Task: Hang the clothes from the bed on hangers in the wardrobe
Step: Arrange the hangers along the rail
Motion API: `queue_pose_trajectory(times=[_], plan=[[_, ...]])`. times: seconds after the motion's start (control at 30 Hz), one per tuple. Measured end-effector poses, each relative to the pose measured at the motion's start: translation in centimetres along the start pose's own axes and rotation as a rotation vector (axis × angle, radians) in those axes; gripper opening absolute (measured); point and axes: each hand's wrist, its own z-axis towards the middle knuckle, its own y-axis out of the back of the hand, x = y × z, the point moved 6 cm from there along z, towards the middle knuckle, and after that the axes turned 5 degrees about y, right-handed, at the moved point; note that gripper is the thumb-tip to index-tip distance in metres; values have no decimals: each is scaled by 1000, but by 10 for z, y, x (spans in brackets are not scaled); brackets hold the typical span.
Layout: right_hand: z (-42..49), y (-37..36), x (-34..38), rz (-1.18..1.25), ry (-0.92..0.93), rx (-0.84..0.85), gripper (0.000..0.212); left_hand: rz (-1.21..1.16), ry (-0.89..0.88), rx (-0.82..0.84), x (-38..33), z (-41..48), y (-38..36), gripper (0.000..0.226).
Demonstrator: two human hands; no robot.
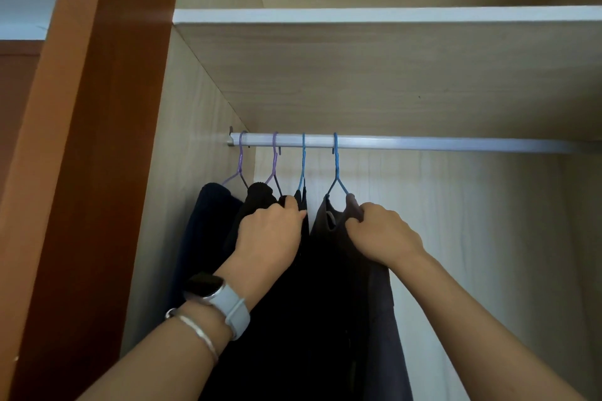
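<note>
Inside a wardrobe of pale wood-grain board (202,140), a white round metal rail (423,143) runs beneath a white-edged shelf (358,15) and carries four thin wire hangers near its left end. The first purple hanger (241,159) holds a dark navy garment (205,221) and the second purple hanger (275,159) a black knitted garment (257,192). The first blue hanger (303,159) holds a plain black garment (312,303), and the second blue hanger (336,166) a dark grey garment (381,319). The left hand (270,231), with a pale-strapped watch (208,286) and a silver bangle (198,332) on its wrist, has its fingers curled round the black knitted garment's right shoulder, thumb tip against the plain black garment. The right hand (381,234) grips the dark grey garment's right shoulder, fingers bunched in the cloth. An orange-brown wooden panel (97,140) stands at the left.
</note>
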Motion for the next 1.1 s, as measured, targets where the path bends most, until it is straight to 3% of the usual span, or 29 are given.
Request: queue_pose_trajectory(times=[0.1, 0.17, 0.27, 0.37, 0.47, 0.63, 0.73, 0.83, 0.93, 1.1], plan=[[-25, -7, -11, 193, 73, -146, 29, 20, -15, -296, 19, -35, 6, 51], [-52, -18, -21, 362, 113, -228, 39, -223, 21, -367, 33, -72, -4, 60], [-100, -59, -47, 566, 49, -153, 48, -869, 244, -132, 46, -134, -40, 92], [-156, -122, -87, 609, -105, -3, 43, -1218, 454, 75, 43, -205, -92, 106], [-214, -183, -130, 616, -299, 129, 30, -1211, 639, 427, 36, -279, -152, 106], [-281, -244, -172, 506, -451, 276, 13, -1068, 848, 721, 42, -368, -222, 58], [-303, -259, -185, 476, -502, 307, 2, -1016, 984, 788, 46, -400, -247, 41], [-314, -271, -194, 413, -533, 343, 24, -924, 1058, 887, 45, -423, -269, 17], [-315, -278, -199, 325, -555, 390, 44, -921, 1104, 874, 44, -419, -285, 29], [-311, -262, -211, 281, -595, 319, 39, -1108, 1197, 795, 33, -398, -290, 26]])
